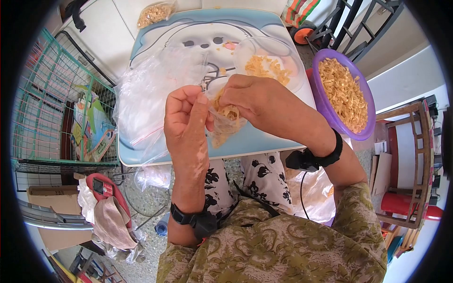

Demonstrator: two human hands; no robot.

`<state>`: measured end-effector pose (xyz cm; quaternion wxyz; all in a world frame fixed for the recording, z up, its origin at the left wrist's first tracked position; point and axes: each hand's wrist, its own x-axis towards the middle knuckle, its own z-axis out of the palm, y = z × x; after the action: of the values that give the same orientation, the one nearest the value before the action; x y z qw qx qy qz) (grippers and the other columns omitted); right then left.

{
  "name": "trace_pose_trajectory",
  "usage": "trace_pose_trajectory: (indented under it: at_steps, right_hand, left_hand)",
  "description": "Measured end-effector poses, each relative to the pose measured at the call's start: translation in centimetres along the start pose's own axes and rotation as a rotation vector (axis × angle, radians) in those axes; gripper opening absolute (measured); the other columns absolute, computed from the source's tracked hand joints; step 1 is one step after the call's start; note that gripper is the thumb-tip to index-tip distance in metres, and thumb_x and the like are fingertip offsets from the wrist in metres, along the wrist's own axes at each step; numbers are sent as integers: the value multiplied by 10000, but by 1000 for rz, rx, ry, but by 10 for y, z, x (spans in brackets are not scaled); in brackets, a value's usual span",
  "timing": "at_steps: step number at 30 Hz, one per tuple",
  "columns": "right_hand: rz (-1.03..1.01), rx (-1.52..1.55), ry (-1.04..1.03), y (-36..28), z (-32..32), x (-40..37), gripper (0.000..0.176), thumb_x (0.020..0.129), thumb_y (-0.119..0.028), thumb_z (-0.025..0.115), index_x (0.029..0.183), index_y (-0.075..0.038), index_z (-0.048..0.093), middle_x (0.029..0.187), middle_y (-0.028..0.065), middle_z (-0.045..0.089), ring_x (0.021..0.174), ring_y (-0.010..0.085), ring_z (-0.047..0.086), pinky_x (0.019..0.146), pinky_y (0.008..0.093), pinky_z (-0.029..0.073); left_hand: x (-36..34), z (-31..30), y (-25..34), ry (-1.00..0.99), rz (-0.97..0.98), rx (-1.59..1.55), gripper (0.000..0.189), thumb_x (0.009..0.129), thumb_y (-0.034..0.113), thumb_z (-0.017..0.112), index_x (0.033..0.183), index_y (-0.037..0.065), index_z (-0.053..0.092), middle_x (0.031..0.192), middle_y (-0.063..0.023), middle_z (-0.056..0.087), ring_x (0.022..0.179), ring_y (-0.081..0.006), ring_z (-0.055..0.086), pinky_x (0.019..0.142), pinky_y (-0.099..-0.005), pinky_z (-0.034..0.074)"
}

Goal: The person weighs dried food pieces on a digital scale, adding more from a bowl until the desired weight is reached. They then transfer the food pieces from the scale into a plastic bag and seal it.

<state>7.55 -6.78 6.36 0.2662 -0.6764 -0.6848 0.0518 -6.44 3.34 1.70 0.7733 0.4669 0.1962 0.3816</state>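
Note:
My left hand (pixel 188 125) pinches the rim of a small clear plastic bag (pixel 221 137) between thumb and fingers. The bag hangs over the table's near edge with pale yellow dried pieces (pixel 230 113) in it, some showing at its mouth. My right hand (pixel 252 96) is closed at the bag's opening, fingertips down among the dried pieces; its fingers partly hide what they grip. Just beyond it, a clear round plastic tray (pixel 296 84) holds more loose pieces. A pile of clear plastic bags (pixel 155 89) lies left of my left hand.
The low table (pixel 264 141) has a cartoon-face top. A purple basin (pixel 370 101) heaped with dried pieces stands at its right. A filled bag (pixel 155 15) lies at the far edge. Left are a green wire cage (pixel 45 101) and a red stool (pixel 123 207) holding a phone and cloth.

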Motion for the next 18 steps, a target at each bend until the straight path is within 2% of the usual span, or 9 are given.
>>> trace_pose_trajectory:
  at_steps: [7,9,12,16,18]
  right_hand:
    - [29,-48,-8,-3,-9,7,210,802,-56,606,1004,-16,648,905,160,605,857,372,626,753,440,498]
    - [59,-7,-52,-4,-16,6,301,808,-37,617,1107,-70,622,1018,128,628,946,340,618,807,404,502]
    - [82,-12,-87,-7,-23,3,373,820,-31,606,1188,-81,584,1058,140,631,993,332,615,843,397,498]
    - [83,35,-36,-8,-22,0,338,842,-37,602,1176,-72,560,1037,148,630,973,331,624,827,383,504]
    - [212,94,-38,-9,-21,0,288,864,-45,601,1145,-61,541,1014,145,630,922,330,635,785,374,508]
  left_hand:
    - [-1,-2,-1,-3,-13,-33,179,947,121,625,1100,57,559,857,15,565,690,-53,512,566,-201,411]
    - [-1,-3,0,1,-13,-36,177,949,119,622,1101,55,558,859,14,563,691,-54,512,567,-202,413]
    - [-1,-4,-1,-1,-19,-41,173,953,115,616,1104,53,557,862,12,561,691,-55,513,567,-203,416]
    - [-1,-4,-2,1,-23,-45,169,956,110,609,1105,51,555,865,9,561,691,-56,514,571,-205,415]
    - [0,-3,-2,3,-22,-43,168,957,110,609,1105,50,554,866,8,562,691,-56,514,572,-206,415]
